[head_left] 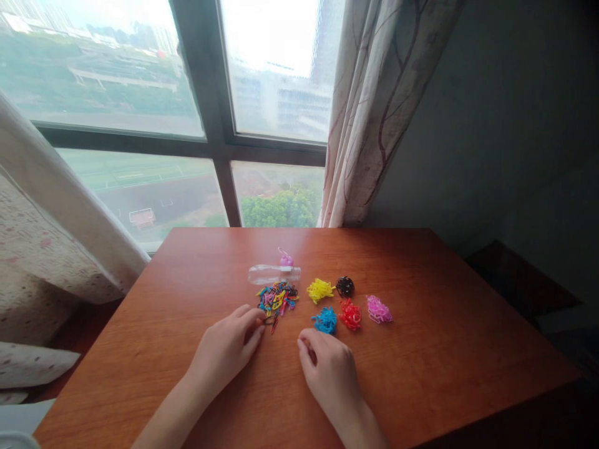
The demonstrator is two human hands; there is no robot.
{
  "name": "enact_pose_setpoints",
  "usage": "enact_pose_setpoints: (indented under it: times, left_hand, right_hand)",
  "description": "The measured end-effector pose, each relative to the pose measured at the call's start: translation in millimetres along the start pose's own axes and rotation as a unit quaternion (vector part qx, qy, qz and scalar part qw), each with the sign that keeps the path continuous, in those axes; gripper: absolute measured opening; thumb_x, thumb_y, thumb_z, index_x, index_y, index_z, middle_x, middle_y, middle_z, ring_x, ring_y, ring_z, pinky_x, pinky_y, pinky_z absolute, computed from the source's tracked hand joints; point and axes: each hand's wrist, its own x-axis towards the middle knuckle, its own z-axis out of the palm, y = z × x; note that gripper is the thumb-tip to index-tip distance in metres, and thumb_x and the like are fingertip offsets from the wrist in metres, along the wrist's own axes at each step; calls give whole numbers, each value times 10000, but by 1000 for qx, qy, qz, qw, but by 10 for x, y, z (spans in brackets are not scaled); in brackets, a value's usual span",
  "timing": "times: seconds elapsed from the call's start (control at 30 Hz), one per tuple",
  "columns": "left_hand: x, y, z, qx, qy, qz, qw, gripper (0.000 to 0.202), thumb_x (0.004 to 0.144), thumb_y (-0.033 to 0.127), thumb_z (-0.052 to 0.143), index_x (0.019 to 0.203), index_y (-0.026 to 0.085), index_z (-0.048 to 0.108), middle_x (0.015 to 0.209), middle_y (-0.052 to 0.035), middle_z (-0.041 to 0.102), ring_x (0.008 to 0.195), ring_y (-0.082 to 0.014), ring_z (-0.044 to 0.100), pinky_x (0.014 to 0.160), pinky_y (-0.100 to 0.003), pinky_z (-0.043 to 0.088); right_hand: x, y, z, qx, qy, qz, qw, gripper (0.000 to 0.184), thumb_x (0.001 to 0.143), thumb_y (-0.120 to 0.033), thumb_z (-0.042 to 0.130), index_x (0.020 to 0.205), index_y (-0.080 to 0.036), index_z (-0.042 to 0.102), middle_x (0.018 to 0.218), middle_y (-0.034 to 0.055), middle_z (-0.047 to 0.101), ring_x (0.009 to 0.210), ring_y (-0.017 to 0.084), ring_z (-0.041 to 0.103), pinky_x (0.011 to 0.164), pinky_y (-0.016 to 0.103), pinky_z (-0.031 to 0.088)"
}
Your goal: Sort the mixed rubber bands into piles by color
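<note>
My left hand rests at the near-left edge of a mixed pile of small elastic bands. Its thumb and index finger are apart, with the fingertips beside a few dark and red bands. To the right, my right hand is held low over the table with its thumb and index fingertip together; whatever may be between them is hidden. Just beyond it lies a heap of blue bands. Sorted heaps of red bands, yellow bands, black bands and pink bands lie nearby.
A clear plastic bottle lies on its side behind the mixed pile, with a pink round piece just beyond it. All stand on a brown wooden table. A window and curtains border its far side.
</note>
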Motion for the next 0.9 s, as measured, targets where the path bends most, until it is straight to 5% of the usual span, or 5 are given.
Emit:
enact_pose_setpoints:
  times: [0.27, 0.9]
  left_hand:
    - [25, 26, 55, 5, 3, -3, 1000, 167, 935, 284, 453, 963, 274, 617, 963, 14, 661, 831, -155, 649, 687, -233, 412]
    - [3, 6, 89, -2, 20, 11, 1000, 143, 923, 270, 459, 931, 262, 602, 868, 21, 645, 761, -149, 626, 669, -228, 406]
  right_hand:
    - [-16, -116, 202, 10, -62, -23, 998, 150, 868, -106, 517, 800, -227, 574, 735, -21, 661, 685, 143, 621, 622, 235, 335]
    - [-17, -88, 213, 40, -60, -8, 997, 134, 846, -110, 533, 779, -224, 559, 716, -30, 647, 662, 131, 593, 612, 240, 303]
